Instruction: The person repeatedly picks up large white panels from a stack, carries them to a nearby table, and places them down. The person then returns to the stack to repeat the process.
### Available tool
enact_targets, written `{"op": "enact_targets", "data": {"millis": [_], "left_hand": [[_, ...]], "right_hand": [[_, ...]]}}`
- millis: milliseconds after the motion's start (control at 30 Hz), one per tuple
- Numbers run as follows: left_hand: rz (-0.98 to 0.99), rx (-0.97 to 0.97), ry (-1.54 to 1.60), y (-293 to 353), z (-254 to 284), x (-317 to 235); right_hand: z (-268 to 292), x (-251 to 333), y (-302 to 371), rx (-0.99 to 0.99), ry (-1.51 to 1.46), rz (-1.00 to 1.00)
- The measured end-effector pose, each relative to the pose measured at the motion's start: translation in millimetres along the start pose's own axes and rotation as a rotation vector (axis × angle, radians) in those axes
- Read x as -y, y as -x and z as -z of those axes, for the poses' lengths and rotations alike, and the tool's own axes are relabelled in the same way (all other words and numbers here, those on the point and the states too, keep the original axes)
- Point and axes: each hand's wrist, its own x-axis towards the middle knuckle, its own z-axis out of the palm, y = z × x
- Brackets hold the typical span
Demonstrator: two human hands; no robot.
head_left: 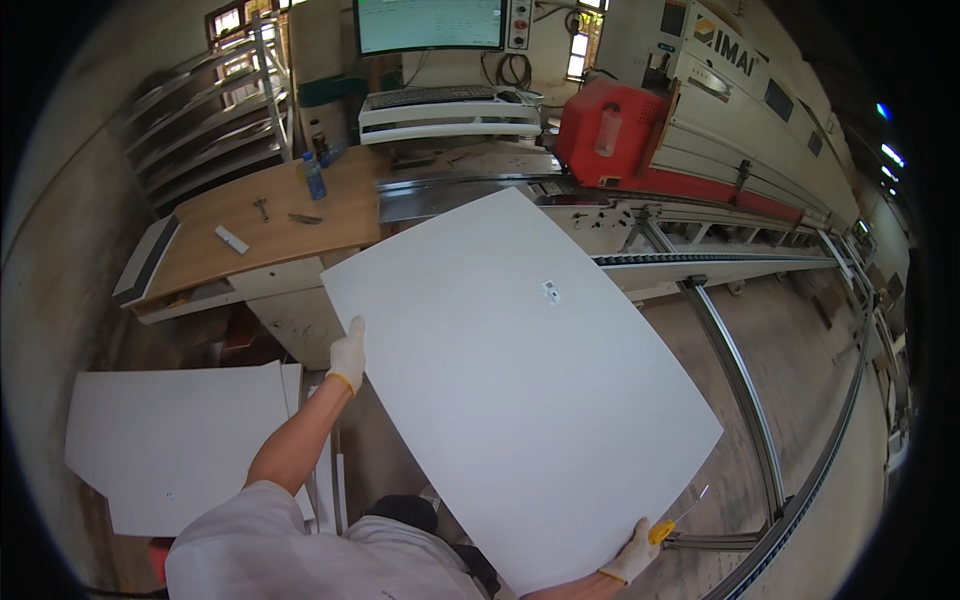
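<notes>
A large white rectangular panel fills the middle of the view, held tilted in front of me above the floor. My left hand, in a white glove, grips the panel's left edge. My right hand, also gloved, grips its lower right edge and has a small tool with a yellow handle in the same grasp. A tiny sticker sits on the panel's upper face.
A stack of white panels lies at lower left. A wooden workbench with a blue bottle and small tools stands behind. A long machine with a red housing and conveyor rail runs right; a monitor and keyboard are at the top.
</notes>
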Motion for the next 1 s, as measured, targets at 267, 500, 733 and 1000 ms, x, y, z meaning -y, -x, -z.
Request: {"op": "enact_targets", "data": {"millis": [267,500,733,1000], "left_hand": [[0.065,0.199,0.038,-50,-91,-54],[0.067,0.374,-0.224,21,-94,-44],[0.083,0.291,-0.241,15,-105,-66],[0.087,0.198,-0.321,25,-158,-94]], "right_hand": [[-111,-4,2,-0.088,-0.100,-0.027],[-178,-28,63,0.021,-0.119,0.045],[-243,-19,99,-0.109,-0.113,-0.041],[-257,-8,37,-0.208,-0.052,-0.212]]}}
